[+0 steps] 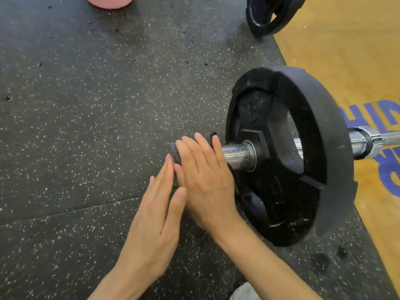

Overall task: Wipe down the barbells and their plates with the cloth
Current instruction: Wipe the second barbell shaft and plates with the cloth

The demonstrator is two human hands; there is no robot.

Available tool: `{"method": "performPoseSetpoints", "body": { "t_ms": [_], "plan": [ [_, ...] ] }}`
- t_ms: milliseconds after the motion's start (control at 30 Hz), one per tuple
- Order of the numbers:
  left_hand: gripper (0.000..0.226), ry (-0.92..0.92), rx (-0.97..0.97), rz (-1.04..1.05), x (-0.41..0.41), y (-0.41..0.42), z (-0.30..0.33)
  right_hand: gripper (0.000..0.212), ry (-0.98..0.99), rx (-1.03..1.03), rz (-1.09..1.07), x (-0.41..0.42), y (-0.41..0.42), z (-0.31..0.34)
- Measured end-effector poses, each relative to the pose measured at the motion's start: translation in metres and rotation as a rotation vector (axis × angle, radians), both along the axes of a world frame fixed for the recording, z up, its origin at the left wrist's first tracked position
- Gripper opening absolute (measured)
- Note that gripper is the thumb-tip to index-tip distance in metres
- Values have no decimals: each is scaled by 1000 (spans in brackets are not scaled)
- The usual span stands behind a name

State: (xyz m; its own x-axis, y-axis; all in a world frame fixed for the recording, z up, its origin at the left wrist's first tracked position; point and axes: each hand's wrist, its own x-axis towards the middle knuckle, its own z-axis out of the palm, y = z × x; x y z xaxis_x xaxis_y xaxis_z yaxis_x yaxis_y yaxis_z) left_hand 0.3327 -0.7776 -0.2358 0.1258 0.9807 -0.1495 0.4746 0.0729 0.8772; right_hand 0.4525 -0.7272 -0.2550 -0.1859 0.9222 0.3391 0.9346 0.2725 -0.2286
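A barbell lies on the floor with a black plate (313, 135) on its chrome sleeve (237, 153). A dark grey cloth (174, 152) covers the sleeve's near end. My right hand (205, 176) lies across the cloth with its fingers stretched over the top of the sleeve, pressing the cloth down. My left hand (151, 219) is flat, fingers straight and together, with its fingertips against the cloth at the end face of the sleeve. Beyond the plate, the chrome collar and shaft (363, 140) run off to the right.
A second black plate (266, 16) stands at the top right, at the edge of the speckled rubber floor (86, 105). Wooden flooring (346, 50) with blue lettering lies to the right. A pink object (109, 2) sits at the top edge.
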Motion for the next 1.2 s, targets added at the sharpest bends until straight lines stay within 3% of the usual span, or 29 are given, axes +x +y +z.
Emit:
{"method": "performPoseSetpoints", "body": {
  "t_ms": [167, 333, 467, 633, 767, 933, 1100, 1200],
  "plan": [
    [76, 54, 51, -24, 4, 6, 2, 43, 26, -28, -237, 23, -5, 5],
    [69, 32, 109, -25, 8, 11, 1, 45, 47, 14, 6, 5, 4, -1],
    [70, 124, 145, -80, 4, 13, -1, 45, 80, -6, -264, 33, -5, -1],
    [67, 105, 151, -73, 7, 10, -3, 45, 72, 9, -19, 7, -4, -3],
    [65, 127, 176, -82, 0, 14, -6, 49, 77, -23, -249, 33, -8, 1],
    [62, 74, 177, -31, 3, 16, -8, 47, 98, -40, -25, -5, -7, 0],
    [63, 136, 176, -57, -4, 19, -8, 50, 120, -52, -265, 25, -12, 2],
    [68, 107, 172, -60, 3, 19, -8, 46, 112, -45, -68, -5, -13, -1]
  ]
}}
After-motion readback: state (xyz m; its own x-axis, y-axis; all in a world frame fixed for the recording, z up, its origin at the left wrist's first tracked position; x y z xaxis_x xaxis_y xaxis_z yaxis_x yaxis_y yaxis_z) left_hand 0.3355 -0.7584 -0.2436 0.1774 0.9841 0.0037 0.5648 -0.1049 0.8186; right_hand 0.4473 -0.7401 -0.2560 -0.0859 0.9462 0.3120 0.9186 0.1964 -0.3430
